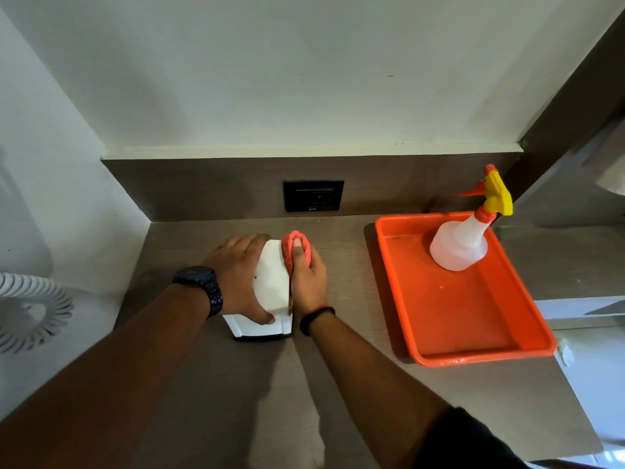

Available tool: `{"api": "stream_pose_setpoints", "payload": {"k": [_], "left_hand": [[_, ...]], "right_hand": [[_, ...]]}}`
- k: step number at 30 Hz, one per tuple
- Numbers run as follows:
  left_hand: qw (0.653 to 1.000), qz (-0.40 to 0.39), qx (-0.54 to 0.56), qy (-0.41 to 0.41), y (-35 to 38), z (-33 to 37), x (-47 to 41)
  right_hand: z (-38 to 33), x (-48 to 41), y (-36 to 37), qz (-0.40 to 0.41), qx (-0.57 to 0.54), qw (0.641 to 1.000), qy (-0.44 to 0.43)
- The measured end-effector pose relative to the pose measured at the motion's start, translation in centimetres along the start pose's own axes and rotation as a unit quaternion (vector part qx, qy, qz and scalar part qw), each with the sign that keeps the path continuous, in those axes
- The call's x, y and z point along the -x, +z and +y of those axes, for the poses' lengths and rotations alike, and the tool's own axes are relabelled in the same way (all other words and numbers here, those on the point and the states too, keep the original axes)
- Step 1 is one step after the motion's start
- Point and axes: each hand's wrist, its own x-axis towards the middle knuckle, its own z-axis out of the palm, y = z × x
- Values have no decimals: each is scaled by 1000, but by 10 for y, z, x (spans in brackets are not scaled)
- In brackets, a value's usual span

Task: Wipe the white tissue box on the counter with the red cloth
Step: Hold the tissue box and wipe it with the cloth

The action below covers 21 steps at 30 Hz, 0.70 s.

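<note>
My left hand (241, 275) grips the white tissue box (270, 286) at the middle of the counter (189, 367), toward its back edge, while my right hand (306, 275) presses the bunched red cloth (293, 247) against its right side.

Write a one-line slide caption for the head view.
Left hand steadies the white tissue box while right hand rubs its side with the red cloth.

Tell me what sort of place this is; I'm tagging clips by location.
Probably a hotel room or bathroom vanity nook: a wood-look counter, a wall socket, and a coiled cord, perhaps a wall hairdryer's.
</note>
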Motion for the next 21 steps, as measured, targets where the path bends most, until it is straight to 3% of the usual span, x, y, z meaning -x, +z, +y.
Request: {"api": "stream_pose_setpoints", "payload": {"k": [8,14,18,21], "left_hand": [[1000,3,-1,2,-1,3,0],[1000,-2,16,19,-5,4,0],[1000,-7,8,7,-7,4,2],[1000,-10,2,2,-6,5,2]], "right_hand": [[38,34,-5,53,-43,996,58],[1,7,0,15,12,1000,-10],[-3,0,-1,2,25,999,34],[14,22,-4,36,14,998,46]]}}
